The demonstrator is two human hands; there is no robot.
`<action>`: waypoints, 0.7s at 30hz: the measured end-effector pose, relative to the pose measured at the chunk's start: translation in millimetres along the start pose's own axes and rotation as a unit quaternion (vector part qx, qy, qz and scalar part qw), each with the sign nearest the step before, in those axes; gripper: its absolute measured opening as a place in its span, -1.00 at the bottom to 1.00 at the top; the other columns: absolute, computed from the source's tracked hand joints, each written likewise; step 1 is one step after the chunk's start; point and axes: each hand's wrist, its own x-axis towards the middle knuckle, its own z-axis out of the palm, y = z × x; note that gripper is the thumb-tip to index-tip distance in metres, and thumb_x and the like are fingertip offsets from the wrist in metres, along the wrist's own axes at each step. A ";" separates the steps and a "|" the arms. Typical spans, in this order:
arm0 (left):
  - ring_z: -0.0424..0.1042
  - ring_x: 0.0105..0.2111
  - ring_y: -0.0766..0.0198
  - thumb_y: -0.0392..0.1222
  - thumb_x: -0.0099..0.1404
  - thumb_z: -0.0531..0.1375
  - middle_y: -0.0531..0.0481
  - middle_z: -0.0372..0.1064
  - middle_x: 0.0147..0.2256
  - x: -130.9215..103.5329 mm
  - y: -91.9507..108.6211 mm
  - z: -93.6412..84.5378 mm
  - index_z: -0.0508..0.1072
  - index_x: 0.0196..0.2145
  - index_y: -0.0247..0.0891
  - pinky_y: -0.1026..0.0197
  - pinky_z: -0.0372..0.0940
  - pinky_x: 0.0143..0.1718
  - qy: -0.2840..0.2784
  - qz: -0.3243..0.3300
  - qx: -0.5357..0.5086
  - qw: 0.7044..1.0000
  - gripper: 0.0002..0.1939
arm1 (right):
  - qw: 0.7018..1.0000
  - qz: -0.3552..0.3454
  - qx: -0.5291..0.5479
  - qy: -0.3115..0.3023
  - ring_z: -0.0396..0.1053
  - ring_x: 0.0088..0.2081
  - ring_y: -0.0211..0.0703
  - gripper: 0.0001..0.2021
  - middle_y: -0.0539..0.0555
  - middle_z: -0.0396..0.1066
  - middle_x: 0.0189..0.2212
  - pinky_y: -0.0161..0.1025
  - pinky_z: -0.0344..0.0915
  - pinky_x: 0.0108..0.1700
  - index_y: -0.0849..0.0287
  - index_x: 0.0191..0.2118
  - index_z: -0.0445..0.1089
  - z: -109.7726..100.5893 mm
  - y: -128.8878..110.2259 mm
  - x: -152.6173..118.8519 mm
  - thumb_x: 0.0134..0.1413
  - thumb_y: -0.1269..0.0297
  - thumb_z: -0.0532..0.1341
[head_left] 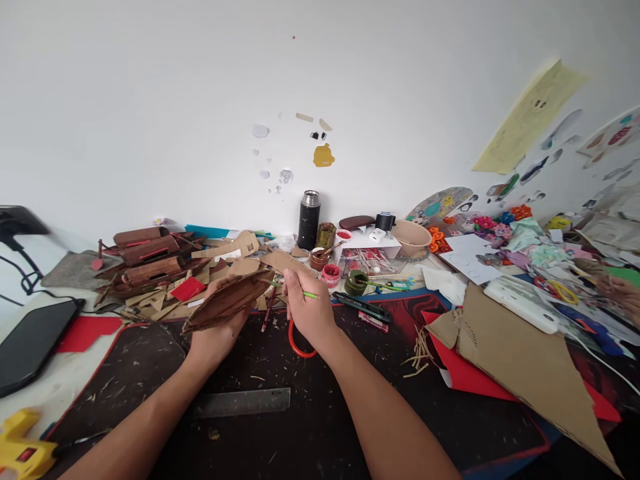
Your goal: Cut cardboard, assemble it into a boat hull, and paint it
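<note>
My left hand grips a brown, boat-shaped cardboard piece from below, tilted with its hollow side showing. A thin green-handled paintbrush is pinched in my right hand, its tip end at the piece's right end. Under the right hand shows a red-orange loop, partly hidden. Behind the hands stand an open jar of brown paint, a jar of pink-red paint and a jar of dark green paint. Several finished-looking brown boat models sit at the left.
A clear ruler lies on the dark mat, with a box cutter farther back. The yellow glue gun is front left. A black thermos stands by the wall. Cardboard covers the right side; another person's hand is beyond.
</note>
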 end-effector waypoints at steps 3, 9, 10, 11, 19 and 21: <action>0.54 0.10 -0.10 0.07 0.31 0.33 -0.16 0.55 -0.03 -0.6 0.9 0.0 0.46 0.04 -0.14 -0.12 0.49 0.09 0.006 0.001 0.002 1.000 -0.58 | 0.999 -0.023 -0.028 0.010 0.34 -0.52 -0.15 -0.51 -0.05 0.24 -0.64 -0.25 0.20 -0.42 0.04 -0.41 0.23 -1.7 0.0 1.7 0.54 -0.13 0.00; 0.61 -0.04 -0.05 0.07 0.32 0.35 -0.12 0.58 -0.09 0.2 3.0 -0.4 0.43 0.07 -0.12 -0.15 0.48 0.11 0.001 0.004 -0.008 1.000 -0.56 | 0.992 -0.076 -0.095 0.028 0.34 -0.42 -0.11 -0.52 0.02 0.35 -0.53 -0.19 0.22 -0.29 0.04 -0.44 0.20 -4.5 1.8 4.9 0.56 -0.04 -0.01; 0.61 -0.05 -0.05 0.07 0.32 0.35 -0.12 0.58 -0.10 0.2 3.2 -0.3 0.43 0.08 -0.12 -0.15 0.48 0.11 0.002 0.005 -0.006 1.000 -0.55 | 0.992 -0.077 -0.097 0.028 0.35 -0.41 -0.11 -0.52 0.03 0.36 -0.51 -0.20 0.23 -0.29 0.05 -0.44 0.20 -4.7 2.1 5.1 0.56 -0.04 -0.01; 0.61 -0.05 -0.05 0.08 0.32 0.35 -0.13 0.58 -0.10 0.2 3.5 -0.1 0.42 0.08 -0.12 -0.15 0.48 0.11 0.002 0.005 -0.004 1.000 -0.55 | 0.992 -0.077 -0.098 0.029 0.35 -0.40 -0.12 -0.51 0.03 0.36 -0.50 -0.20 0.24 -0.28 0.05 -0.44 0.20 -4.7 2.3 5.1 0.56 -0.05 -0.01; 0.56 0.06 -0.10 0.09 0.30 0.34 -0.14 0.56 -0.07 0.2 3.9 0.3 0.42 0.06 -0.12 -0.12 0.48 0.10 -0.004 -0.013 -0.002 1.000 -0.55 | 0.999 0.020 0.037 -0.005 0.29 -0.65 -0.22 -0.49 -0.11 0.20 -0.70 -0.29 0.21 -0.51 0.05 -0.40 0.26 2.2 4.2 1.5 0.54 -0.17 0.02; 0.56 0.07 -0.11 0.08 0.30 0.33 -0.15 0.56 -0.08 0.2 2.3 0.5 0.43 0.04 -0.13 -0.13 0.48 0.10 -0.004 -0.012 0.000 1.000 -0.56 | 0.997 0.037 0.072 -0.012 0.27 -0.70 -0.24 -0.47 -0.14 0.18 -0.73 -0.31 0.20 -0.56 0.06 -0.41 0.27 4.5 3.7 0.8 0.51 -0.21 0.04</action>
